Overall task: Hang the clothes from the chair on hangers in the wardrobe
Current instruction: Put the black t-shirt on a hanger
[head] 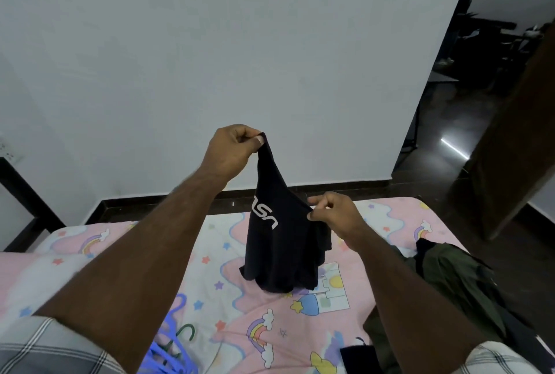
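Bed with rainbow sheet, white wall behind. Left hand pinches black T-shirt high; right hand pinches its edge lower; hem rests on bed. Hangers lie near. Risk: thin pinch grip slips, shirt drops and bunches.

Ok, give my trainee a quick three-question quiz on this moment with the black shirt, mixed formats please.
1. True or false: both hands pinch the black T-shirt.
2. Multiple choice: where do the hangers lie? A) on the floor B) on the bedsheet, near the left forearm C) on the olive garment
3. Fill in: the T-shirt's lower edge touches the ____.

Key:
1. True. The left hand pinches the top; the right hand pinches a lower fold.
2. B.
3. Bedsheet.
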Tool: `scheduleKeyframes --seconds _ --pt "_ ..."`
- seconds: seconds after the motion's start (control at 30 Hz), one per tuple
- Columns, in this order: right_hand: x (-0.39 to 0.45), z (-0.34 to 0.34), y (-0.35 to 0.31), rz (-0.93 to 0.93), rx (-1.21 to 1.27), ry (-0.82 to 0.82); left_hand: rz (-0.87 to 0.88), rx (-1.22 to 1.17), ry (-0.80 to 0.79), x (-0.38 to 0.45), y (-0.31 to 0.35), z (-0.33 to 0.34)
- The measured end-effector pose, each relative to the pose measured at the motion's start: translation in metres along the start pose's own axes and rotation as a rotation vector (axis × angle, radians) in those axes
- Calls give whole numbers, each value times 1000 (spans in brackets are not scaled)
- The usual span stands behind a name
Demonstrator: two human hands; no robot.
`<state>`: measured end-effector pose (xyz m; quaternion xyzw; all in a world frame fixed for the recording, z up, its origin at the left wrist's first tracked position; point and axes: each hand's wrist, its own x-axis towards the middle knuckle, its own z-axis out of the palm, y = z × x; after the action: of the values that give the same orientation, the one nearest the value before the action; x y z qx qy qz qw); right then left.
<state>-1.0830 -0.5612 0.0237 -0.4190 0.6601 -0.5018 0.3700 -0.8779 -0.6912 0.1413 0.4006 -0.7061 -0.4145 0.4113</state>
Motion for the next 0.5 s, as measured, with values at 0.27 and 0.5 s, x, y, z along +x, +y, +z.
scheduleKeyframes --seconds 0.27,0.5 --pt "-14 44 0 258 136 -300 5 -22 -8 -16 7 -8" --pt "-12 63 24 66 -452 -105 -25 9 27 -29 -2 -27"
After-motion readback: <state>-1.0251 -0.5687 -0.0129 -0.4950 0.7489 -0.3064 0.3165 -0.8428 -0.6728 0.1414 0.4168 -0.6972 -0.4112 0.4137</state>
